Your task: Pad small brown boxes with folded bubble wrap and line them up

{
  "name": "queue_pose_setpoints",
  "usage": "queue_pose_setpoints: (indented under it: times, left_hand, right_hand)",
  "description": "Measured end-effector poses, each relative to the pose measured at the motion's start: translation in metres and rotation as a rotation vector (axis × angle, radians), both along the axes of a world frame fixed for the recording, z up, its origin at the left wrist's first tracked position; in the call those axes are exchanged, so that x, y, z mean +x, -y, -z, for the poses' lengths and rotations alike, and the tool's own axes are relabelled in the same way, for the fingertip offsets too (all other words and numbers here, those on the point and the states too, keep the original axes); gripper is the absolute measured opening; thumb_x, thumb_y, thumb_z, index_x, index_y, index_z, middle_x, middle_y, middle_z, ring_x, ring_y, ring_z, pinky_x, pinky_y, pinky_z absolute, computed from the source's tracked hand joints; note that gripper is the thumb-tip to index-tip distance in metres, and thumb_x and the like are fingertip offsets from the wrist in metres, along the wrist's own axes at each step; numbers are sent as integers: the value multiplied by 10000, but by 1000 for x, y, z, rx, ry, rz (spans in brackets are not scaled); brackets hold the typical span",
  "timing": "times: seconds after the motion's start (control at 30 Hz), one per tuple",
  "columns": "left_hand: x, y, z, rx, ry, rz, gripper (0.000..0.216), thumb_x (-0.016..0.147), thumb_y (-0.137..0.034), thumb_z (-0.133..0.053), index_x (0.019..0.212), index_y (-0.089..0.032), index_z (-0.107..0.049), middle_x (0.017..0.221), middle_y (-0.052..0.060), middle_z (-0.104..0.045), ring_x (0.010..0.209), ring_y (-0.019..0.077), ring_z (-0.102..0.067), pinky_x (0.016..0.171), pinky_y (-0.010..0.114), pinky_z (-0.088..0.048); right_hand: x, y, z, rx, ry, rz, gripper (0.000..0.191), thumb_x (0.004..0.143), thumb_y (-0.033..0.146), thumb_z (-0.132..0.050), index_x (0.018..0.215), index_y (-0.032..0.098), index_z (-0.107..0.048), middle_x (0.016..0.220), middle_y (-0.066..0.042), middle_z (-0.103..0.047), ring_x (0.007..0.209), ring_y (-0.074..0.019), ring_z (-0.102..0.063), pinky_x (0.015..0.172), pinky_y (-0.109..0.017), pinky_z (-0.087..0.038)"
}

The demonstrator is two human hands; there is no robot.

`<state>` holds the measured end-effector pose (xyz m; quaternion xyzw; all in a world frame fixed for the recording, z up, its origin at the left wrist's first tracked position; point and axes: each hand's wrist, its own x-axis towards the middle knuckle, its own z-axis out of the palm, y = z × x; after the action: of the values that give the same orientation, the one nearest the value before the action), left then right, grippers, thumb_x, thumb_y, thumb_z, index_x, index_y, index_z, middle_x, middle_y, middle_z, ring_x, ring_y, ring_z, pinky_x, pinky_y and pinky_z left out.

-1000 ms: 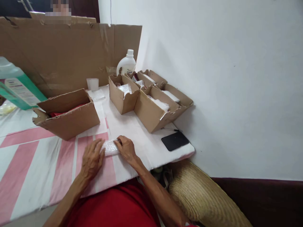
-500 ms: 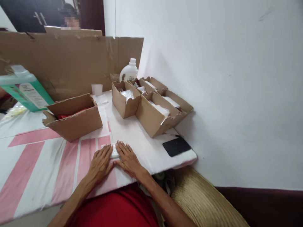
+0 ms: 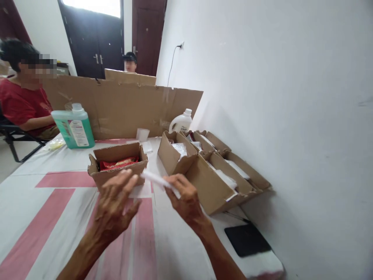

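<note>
A thin, flat white packet [image 3: 157,179], blurred by motion, is pinched at its right end by my right hand [image 3: 185,196], raised over the table. Its left end comes close to the fingertips of my left hand [image 3: 116,202], which is open with fingers apart and holds nothing. Behind my left hand stands a cardboard box [image 3: 116,175] with red shiny packets [image 3: 119,163] inside. To the right of my right hand is a group of cardboard boxes [image 3: 201,179] holding white and bubble-wrapped packets [image 3: 224,178].
A bottle of green liquid [image 3: 76,130] and a white jug [image 3: 181,122] stand before a cardboard partition [image 3: 128,107]. A white cup [image 3: 142,134] is between them. A black phone [image 3: 247,239] lies near the right edge. A person in red [image 3: 25,97] sits at left.
My hands have lifted off the table; the packet they pressed flat is now up in my right hand. My left hand has let go and opened. The view has tilted upward.
</note>
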<state>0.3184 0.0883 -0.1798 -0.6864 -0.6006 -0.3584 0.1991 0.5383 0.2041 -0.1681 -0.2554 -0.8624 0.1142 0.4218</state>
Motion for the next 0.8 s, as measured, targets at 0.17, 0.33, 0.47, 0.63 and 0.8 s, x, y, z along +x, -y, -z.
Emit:
queue_pose_setpoints:
  times: [0.17, 0.33, 0.47, 0.63, 0.8]
  left_hand:
    - [-45, 1, 0, 84, -54, -237, 581, 962, -363, -567, 1506, -220, -423, 1392, 155, -625, 1344, 348, -541, 1120, 533, -369]
    - [-47, 9, 29, 113, -37, -110, 469, 920, -223, -618, 1382, -208, -543, 1225, 119, -710, 1164, 271, -644, 1102, 486, -398]
    - [-47, 10, 36, 151, 29, -74, 404, 888, -165, -642, 1286, -227, -607, 1151, 93, -725, 1120, 257, -655, 1081, 473, -422]
    - [-50, 13, 32, 131, 103, -55, 468, 882, -148, -632, 1335, -260, -590, 1207, 93, -698, 1182, 266, -624, 1105, 492, -407]
    - [-61, 25, 27, 163, 487, -351, 507, 932, -363, -577, 1435, -307, -536, 1390, 91, -598, 1307, 311, -544, 1168, 533, -373]
  right_hand:
    - [-74, -53, -57, 156, 37, -97, 200, 1006, 188, -537, 1099, 250, -703, 1000, -68, -672, 964, -229, -629, 862, -357, -516]
    - [-150, -86, -54, 378, 511, -300, 182, 947, 93, -600, 883, 215, -719, 1006, -70, -672, 948, -214, -604, 778, -313, -506]
    - [-180, -90, -35, 470, 794, -399, 187, 919, 99, -651, 773, 195, -718, 983, -81, -706, 921, -229, -618, 643, -309, -479]
    - [-180, -102, -26, 131, 816, -497, 143, 797, 129, -767, 916, 210, -763, 887, -32, -720, 745, -182, -656, 643, -282, -493]
    - [-119, -108, -58, -243, 407, -455, 404, 856, 388, -761, 1229, 239, -718, 1104, -57, -727, 964, -215, -690, 840, -332, -547]
